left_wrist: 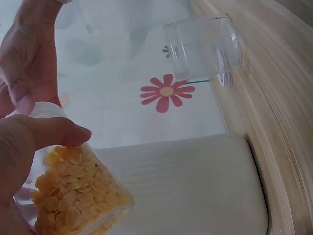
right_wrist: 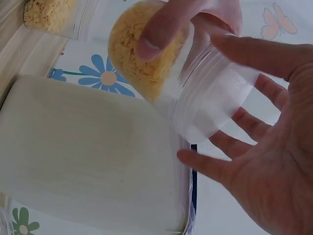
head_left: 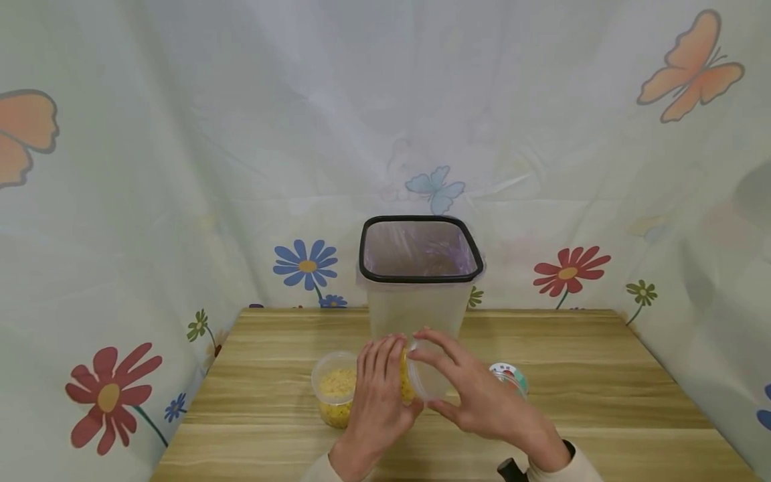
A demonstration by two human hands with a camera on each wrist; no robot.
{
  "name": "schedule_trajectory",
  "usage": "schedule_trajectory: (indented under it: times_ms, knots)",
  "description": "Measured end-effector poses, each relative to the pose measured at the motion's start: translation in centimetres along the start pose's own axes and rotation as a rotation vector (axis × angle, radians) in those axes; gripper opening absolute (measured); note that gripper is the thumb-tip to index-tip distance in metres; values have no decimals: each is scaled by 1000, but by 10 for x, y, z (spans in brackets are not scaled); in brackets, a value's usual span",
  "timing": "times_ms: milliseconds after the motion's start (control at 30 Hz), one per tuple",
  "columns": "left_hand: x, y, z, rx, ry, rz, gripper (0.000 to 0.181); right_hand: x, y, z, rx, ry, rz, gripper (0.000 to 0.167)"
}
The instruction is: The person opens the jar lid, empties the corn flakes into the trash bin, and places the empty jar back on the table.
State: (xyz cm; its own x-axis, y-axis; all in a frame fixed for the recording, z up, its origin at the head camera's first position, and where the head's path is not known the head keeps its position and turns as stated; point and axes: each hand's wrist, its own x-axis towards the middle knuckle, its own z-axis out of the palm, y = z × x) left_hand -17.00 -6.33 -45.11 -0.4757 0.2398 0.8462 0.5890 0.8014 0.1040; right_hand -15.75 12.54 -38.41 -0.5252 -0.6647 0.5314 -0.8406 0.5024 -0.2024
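My left hand (head_left: 379,388) grips a clear plastic jar (left_wrist: 78,191) of yellow flakes, tilted on its side above the table. Its thumb lies along the jar wall in the left wrist view. A frosted translucent lid (right_wrist: 220,98) caps the jar's right end. Around that lid my right hand (head_left: 482,395) curves its spread fingers and thumb, holding it by the rim. A second flake jar (head_left: 335,402) stands on the table just left of my left hand. Partly behind my right hand is a clear jar (left_wrist: 200,49) with no flakes visible in it.
A pale bin (head_left: 415,308) with a black rim and a plastic liner stands behind my hands at the back of the wooden table (head_left: 271,335). A patterned curtain (head_left: 301,134) surrounds the table's back and sides.
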Motion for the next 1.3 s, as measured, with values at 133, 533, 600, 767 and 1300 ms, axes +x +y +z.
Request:
schedule_trajectory:
  times_ms: [133, 533, 600, 767, 1300]
  knots:
    - [1, 0, -1, 13, 3, -6, 97, 1, -5, 4, 9, 70, 117, 88]
    - [-2, 0, 0, 88, 8, -1, 99, 12, -22, 12, 69, 84, 674, 75]
    - [-2, 1, 0, 92, 6, 2, 98, 13, -23, 13, 71, 91, 678, 74]
    - [-1, 2, -1, 105, -1, 4, 97, 14, -22, 13, 71, 102, 668, 68]
    - [-1, 3, -3, 118, -20, 4, 94, 7, -17, 6, 217, 90, 516, 67]
